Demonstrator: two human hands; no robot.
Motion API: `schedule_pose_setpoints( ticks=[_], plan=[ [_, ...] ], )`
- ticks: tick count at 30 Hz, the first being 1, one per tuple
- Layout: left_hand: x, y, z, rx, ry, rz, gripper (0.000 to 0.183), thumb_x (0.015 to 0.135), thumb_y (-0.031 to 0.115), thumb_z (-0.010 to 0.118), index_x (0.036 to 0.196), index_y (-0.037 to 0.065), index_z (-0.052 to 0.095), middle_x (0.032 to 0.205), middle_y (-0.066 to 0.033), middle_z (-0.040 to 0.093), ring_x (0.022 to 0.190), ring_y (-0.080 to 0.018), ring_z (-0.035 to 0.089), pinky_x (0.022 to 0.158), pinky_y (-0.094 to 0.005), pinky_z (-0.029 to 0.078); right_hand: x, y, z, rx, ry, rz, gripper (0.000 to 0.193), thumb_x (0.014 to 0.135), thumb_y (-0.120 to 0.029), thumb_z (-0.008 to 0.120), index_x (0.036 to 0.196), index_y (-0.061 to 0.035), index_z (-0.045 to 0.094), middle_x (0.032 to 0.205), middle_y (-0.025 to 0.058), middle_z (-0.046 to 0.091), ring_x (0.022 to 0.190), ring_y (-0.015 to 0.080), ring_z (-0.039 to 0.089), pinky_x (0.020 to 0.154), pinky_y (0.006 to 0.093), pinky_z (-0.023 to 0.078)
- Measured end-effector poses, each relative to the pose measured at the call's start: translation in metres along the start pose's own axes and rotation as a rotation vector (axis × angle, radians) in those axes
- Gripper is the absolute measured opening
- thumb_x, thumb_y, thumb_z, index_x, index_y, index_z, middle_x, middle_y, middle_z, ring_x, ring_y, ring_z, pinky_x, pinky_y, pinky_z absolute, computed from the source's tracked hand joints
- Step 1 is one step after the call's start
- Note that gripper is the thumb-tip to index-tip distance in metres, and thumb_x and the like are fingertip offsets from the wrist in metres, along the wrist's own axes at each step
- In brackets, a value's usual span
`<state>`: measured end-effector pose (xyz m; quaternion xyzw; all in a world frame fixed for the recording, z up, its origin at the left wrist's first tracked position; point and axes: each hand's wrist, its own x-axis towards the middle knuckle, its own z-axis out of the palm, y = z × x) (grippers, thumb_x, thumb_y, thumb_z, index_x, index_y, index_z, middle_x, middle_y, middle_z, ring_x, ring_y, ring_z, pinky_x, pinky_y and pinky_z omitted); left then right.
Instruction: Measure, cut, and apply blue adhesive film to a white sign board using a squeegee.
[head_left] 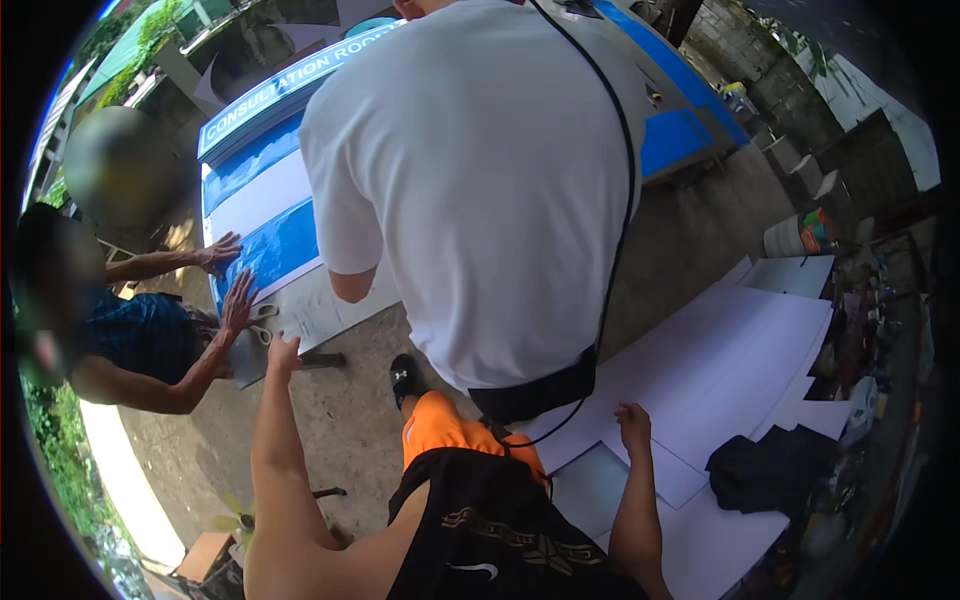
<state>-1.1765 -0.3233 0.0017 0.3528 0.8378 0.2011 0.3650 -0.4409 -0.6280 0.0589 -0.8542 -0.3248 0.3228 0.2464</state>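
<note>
My left hand (284, 353) is at the near edge of the work table (340, 308), one finger stretched out and the others partly curled. Just beyond that finger lie the pale loop handles of a pair of scissors (264, 322); I cannot tell whether I touch them. My right hand (633, 426) hangs in the air at my right, fingers curled in, with nothing visible in it. On the table, a co-worker's hands (236, 298) lie flat on a blue sheet (270, 248), which forms stripes with white beneath a blue-and-white lettered sign (290, 85).
A person in a white shirt (490, 190) stands close before me, hiding much of the table. Large white sheets (700, 370) lie on the floor at right, with a dark cloth (770, 470) on them. A bucket (788, 237) stands beyond. A blue-striped table (675, 140) is at the far right.
</note>
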Motion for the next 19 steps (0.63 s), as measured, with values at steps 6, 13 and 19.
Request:
schedule_pose_setpoints(
  ticks=[6,13,19],
  plan=[
    [-0.141,-0.038,0.109,0.270,-0.313,-0.239,0.067,0.092,0.020,0.067,0.152,0.004,0.040,0.106,-0.0170,0.069,0.071,-0.0252,0.069,0.059,-0.0355,0.058,0.064,-0.064,-0.058,0.073,0.111,-0.158,0.040,0.096,-0.023,0.066,0.132,-0.0053,0.062,0.099,0.0140,0.073,0.093,0.0253,0.070,0.086,0.0371,0.054],
    [-0.225,-0.066,0.172,0.317,-0.473,-0.314,0.040,0.091,0.021,0.067,0.126,0.000,0.063,0.093,-0.0138,0.071,0.061,-0.0239,0.067,0.053,-0.0341,0.055,0.133,-0.197,-0.105,0.182,0.023,-0.464,0.040,0.098,-0.021,0.064,0.136,-0.0070,0.060,0.099,0.0112,0.072,0.092,0.0236,0.068,0.086,0.0366,0.053],
    [-0.303,-0.112,0.231,0.507,-0.691,-0.382,0.026,0.089,0.024,0.070,0.104,0.002,0.070,0.080,-0.0122,0.070,0.062,-0.0266,0.070,0.051,-0.0376,0.054,0.180,-0.226,-0.106,0.120,-0.182,-0.645,0.045,0.097,-0.020,0.065,0.140,-0.0098,0.057,0.104,0.0126,0.072,0.097,0.0252,0.069,0.089,0.0390,0.053]
  ],
)
